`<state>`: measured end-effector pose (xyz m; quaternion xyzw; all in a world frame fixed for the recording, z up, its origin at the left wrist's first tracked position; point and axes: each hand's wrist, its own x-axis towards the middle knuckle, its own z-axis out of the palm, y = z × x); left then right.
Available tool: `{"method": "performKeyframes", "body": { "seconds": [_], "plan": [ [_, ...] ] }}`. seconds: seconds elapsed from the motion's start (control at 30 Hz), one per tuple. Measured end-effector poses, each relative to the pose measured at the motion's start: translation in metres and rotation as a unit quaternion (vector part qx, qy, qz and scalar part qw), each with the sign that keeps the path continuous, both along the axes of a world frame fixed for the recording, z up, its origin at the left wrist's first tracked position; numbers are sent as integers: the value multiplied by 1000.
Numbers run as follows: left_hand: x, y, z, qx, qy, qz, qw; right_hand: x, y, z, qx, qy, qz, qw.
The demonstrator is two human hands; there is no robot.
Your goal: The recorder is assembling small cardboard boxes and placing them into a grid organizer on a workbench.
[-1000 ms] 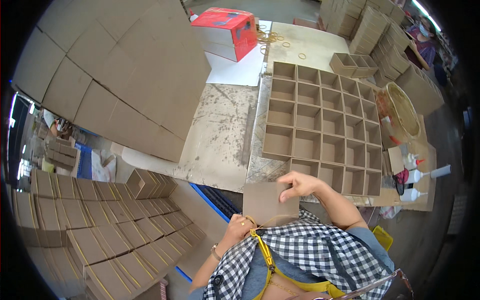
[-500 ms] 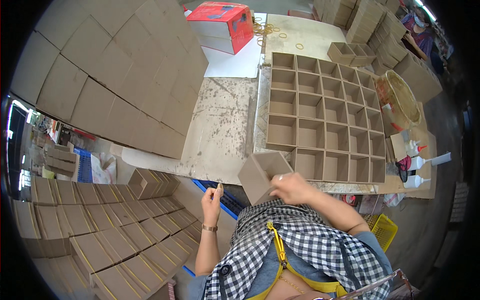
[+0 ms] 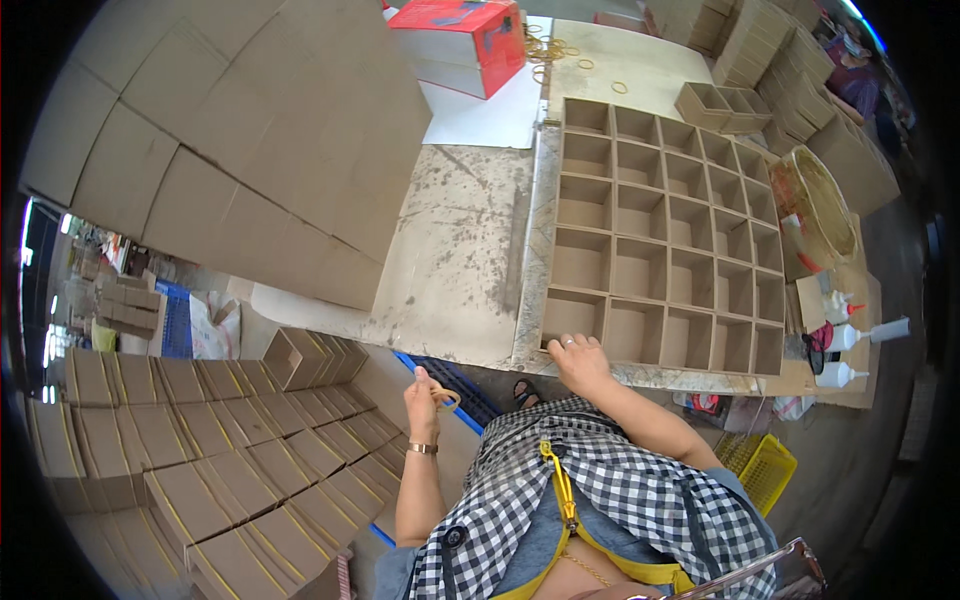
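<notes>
Left hand (image 3: 422,400): closed around yellow rubber bands (image 3: 456,397).
Right hand (image 3: 580,362): fingers bent at the near rim of a cardboard box (image 3: 575,315); whether they grip it, I can't tell.
Box's place: on the table (image 3: 460,240), near-left corner of the open grid (image 3: 690,225).

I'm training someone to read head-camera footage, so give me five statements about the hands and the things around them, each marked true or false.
1. The left hand holds a rubber band. True.
2. The right hand touches the red-and-white carton. False: it is at the near edge of the front-left compartment of the cardboard compartment grid.
3. Loose rubber bands lie beside the red-and-white carton. True.
4. The white squeeze bottles are left of the cardboard compartment grid. False: the white squeeze bottles are to its right.
5. The yellow plastic basket is in the picture's lower right. True.
</notes>
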<state>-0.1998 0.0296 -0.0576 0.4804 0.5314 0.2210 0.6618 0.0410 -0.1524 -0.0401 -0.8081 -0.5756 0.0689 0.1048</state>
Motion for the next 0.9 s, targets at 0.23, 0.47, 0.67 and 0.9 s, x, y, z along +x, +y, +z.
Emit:
{"method": "performKeyframes", "body": {
  "seconds": [0.23,0.47,0.67,0.9],
  "plan": [
    [-46,101,9,475,256,148,829,3,4,57,128,120,74,982],
    [-75,186,54,299,559,92,768,5,-16,52,112,181,68,975],
    [-121,236,-18,267,654,-12,708,0,-24,34,145,148,114,972],
    [-124,218,26,342,654,41,674,-2,4,53,164,193,132,958]
  ]
}}
